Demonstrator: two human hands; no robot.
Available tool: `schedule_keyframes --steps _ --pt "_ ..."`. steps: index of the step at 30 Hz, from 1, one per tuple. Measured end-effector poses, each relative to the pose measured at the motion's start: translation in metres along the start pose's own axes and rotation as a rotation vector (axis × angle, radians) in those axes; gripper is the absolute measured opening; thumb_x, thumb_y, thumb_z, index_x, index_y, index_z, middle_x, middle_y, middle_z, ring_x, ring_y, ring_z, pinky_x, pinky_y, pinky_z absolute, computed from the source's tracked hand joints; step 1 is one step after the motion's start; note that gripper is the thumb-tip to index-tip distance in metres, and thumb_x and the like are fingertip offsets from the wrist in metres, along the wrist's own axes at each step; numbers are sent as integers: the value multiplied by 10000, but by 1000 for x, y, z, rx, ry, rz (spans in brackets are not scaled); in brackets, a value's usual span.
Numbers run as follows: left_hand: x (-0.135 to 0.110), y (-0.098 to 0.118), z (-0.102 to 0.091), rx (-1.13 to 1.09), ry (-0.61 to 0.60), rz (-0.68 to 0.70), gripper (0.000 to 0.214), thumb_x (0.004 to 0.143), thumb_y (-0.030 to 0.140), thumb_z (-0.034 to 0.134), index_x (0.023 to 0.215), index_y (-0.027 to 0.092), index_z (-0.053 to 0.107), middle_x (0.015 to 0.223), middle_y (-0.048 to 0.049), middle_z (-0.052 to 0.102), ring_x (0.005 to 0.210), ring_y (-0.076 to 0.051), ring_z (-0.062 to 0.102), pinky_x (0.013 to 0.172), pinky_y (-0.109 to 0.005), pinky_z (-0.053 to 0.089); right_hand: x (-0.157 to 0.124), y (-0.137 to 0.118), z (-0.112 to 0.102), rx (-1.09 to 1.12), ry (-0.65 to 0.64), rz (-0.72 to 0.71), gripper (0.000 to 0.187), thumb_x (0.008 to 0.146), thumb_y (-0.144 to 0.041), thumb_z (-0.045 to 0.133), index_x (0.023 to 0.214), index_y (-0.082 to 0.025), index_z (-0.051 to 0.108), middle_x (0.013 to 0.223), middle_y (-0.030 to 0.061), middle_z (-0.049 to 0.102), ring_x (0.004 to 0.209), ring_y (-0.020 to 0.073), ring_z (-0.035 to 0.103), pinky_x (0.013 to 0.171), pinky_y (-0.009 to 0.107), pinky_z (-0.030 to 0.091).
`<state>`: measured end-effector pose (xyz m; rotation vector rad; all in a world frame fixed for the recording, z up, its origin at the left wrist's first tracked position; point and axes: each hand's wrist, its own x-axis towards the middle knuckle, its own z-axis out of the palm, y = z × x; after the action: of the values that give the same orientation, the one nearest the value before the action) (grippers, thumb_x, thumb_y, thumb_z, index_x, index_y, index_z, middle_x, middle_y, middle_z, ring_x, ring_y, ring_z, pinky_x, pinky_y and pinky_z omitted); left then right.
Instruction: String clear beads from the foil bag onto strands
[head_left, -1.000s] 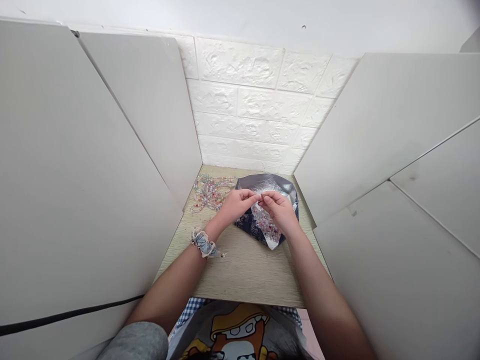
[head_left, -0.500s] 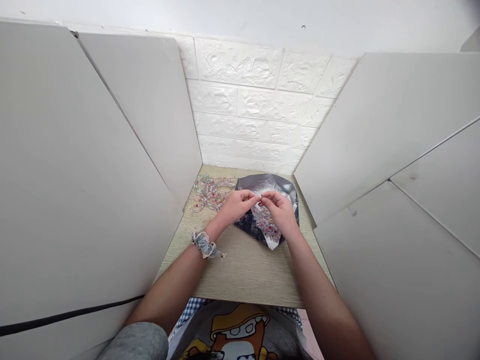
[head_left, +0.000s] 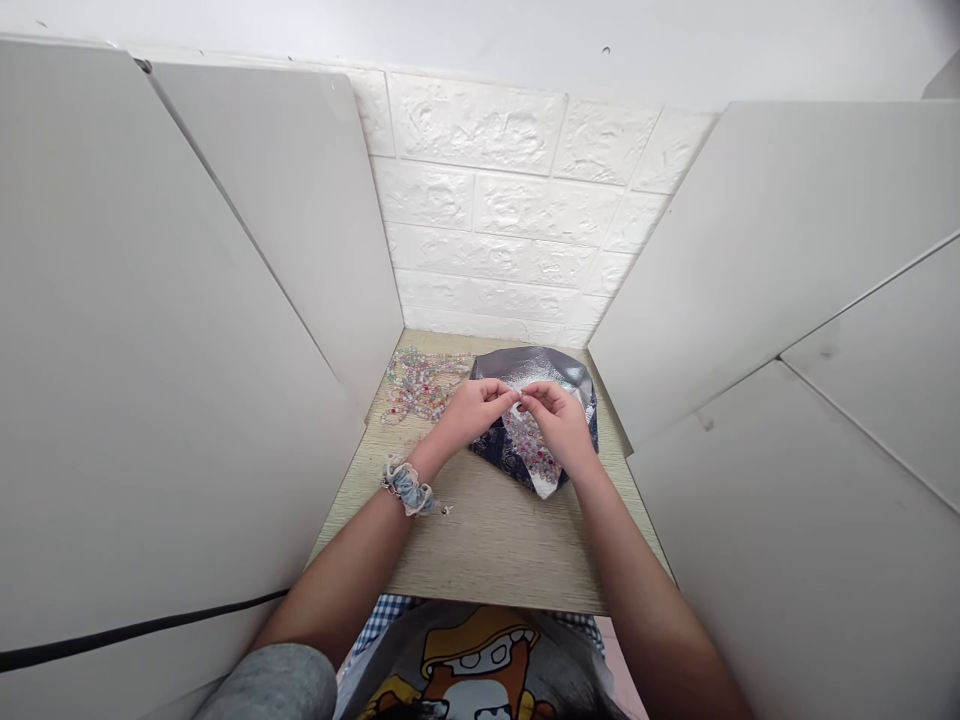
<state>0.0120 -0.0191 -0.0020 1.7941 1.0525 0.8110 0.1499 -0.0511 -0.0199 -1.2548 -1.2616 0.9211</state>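
My left hand (head_left: 480, 408) and my right hand (head_left: 556, 418) meet fingertip to fingertip, both pinched closed. Something tiny and whitish shows where the fingertips come together, too small to name. Below them lies an opened dark blue bag (head_left: 491, 450) with a silvery lining. Many loose pink, red and clear beads (head_left: 531, 440) rest on the lining, partly hidden by my hands. Strings of coloured beads (head_left: 420, 385) lie heaped on the table just left of the bag.
The narrow wooden table (head_left: 495, 555) ends at a white brick-patterned wall (head_left: 517, 210). White panels stand close on the left (head_left: 300, 220) and right (head_left: 735, 260). A fabric scrunchie (head_left: 407, 486) circles my left wrist.
My hands stay in nearly the same place, with only a slight shift at the fingertips. The bag and the bead strings have not moved.
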Motion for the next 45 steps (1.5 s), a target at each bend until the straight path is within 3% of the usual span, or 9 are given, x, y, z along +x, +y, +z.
schedule_keyframes --steps 20,34,45 --pt "0 0 0 27 -13 14 341 705 416 454 710 124 630 566 6 532 517 -77 401 484 -197 289 1 4 0 -84 -21 0 173 676 -336 539 760 -186 555 690 17 577 644 139 522 600 267 408" --pt "1 -3 -1 76 -7 7 357 702 424 456 758 143 670 671 -9 626 622 -118 498 542 -204 342 -3 2 -2 -275 43 -115 152 675 -324 540 719 -207 626 715 23 624 665 159 552 634 295 418" --pt "1 -1 0 71 -13 -45 342 701 417 461 710 128 644 552 10 518 531 -85 400 490 -199 281 -3 1 -3 -480 6 -285 133 752 -258 437 703 -206 550 683 9 548 646 142 490 610 265 365"
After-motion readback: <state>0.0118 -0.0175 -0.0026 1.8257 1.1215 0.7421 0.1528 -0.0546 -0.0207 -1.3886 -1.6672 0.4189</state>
